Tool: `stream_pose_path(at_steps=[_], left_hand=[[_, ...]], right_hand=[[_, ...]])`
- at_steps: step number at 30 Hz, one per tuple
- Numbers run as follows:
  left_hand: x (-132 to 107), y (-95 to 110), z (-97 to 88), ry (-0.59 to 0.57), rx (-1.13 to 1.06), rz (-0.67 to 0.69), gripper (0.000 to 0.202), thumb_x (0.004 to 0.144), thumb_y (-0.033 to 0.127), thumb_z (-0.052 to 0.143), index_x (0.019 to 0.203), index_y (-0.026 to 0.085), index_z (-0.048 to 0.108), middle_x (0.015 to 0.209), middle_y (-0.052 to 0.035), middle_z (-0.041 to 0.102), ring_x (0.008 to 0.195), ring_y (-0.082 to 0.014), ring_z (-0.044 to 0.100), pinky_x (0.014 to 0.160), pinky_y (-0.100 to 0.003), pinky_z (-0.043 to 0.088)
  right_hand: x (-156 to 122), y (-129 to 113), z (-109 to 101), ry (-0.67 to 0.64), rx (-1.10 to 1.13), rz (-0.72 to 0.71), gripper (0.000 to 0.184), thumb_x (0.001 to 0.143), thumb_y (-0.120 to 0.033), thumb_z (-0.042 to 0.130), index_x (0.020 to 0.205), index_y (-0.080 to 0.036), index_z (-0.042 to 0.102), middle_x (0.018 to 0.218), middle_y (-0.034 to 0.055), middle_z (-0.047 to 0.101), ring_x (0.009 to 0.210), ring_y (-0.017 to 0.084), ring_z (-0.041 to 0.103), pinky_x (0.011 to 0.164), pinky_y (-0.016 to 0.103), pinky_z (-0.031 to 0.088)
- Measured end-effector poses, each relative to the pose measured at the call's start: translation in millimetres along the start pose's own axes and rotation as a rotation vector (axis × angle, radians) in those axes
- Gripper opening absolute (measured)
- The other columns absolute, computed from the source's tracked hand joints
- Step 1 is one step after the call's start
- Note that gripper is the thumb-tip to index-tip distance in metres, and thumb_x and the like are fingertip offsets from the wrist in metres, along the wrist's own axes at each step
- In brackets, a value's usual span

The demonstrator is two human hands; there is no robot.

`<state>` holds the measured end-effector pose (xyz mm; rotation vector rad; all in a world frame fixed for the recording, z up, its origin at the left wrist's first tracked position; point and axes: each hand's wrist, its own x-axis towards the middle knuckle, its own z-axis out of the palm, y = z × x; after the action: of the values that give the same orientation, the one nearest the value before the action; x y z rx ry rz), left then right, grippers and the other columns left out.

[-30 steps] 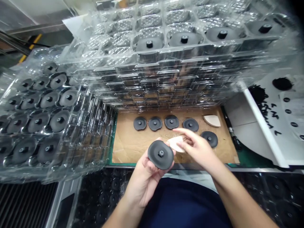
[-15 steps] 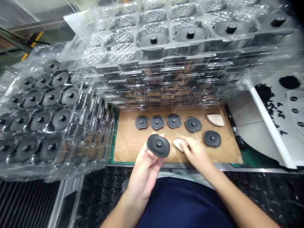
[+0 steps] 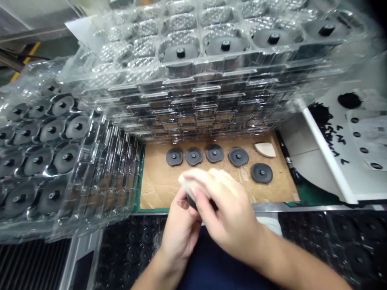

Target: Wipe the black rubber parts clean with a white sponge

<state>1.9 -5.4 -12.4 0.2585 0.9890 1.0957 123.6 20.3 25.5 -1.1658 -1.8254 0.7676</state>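
Observation:
My left hand [image 3: 180, 229] holds a black rubber disc with a central stud [image 3: 193, 202], and most of the disc is hidden behind my fingers. My right hand [image 3: 222, 209] covers the disc from above, pinching a pale cloth pad [image 3: 188, 184] against it. Several similar black discs [image 3: 215, 153] lie in a row on a brown cardboard sheet [image 3: 157, 193] beyond my hands. A cream wedge-shaped pad [image 3: 265, 150] rests at the sheet's far right.
Stacked clear plastic trays [image 3: 193, 100] holding black discs rise behind the cardboard, with another stack [image 3: 45, 153] to the left. A white board [image 3: 329, 161] with black rubber scraps [image 3: 320, 117] stands at right. More dark trays lie below the front edge.
My right hand has moved left from beside the disc and now covers it, with the pale pad pressed on its face. The view has shifted slightly.

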Motion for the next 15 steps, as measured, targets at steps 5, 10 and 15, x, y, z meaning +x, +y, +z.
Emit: stream_pose_path(at_steps=[5,10,15], left_hand=[[1,10,-1.7,0.056,-0.011,0.003,0.055,0.054,0.017,0.084,0.106,0.026,0.067,0.107,-0.004,0.07,0.093,-0.019,0.066,0.077,-0.023,0.053],[2,8,2.5,-0.024,-0.014,0.0,0.063,0.058,0.038,0.082,0.117,0.026,0.062,0.117,-0.0078,0.066,0.097,-0.022,0.066,0.076,-0.023,0.053],[0,4,2.6,-0.077,-0.081,-0.019,0.06,0.061,0.035,0.08,0.118,0.028,0.062,0.119,-0.007,0.066,0.096,-0.0188,0.066,0.083,-0.023,0.051]], right_hand=[[-23,15,-13,-0.148,0.338,0.344,0.017,0.087,-0.019,0.053,0.095,-0.021,0.068,0.091,0.0012,0.071,0.079,0.014,0.066,0.065,0.022,0.051],[-39,47,-18,0.171,0.545,0.624,0.021,0.085,-0.034,0.059,0.102,-0.024,0.067,0.099,0.0031,0.07,0.088,0.019,0.066,0.071,0.026,0.053],[-40,49,-15,0.112,0.616,0.704,0.024,0.082,-0.038,0.063,0.1,-0.023,0.069,0.095,0.0035,0.07,0.083,0.018,0.064,0.067,0.024,0.05]])
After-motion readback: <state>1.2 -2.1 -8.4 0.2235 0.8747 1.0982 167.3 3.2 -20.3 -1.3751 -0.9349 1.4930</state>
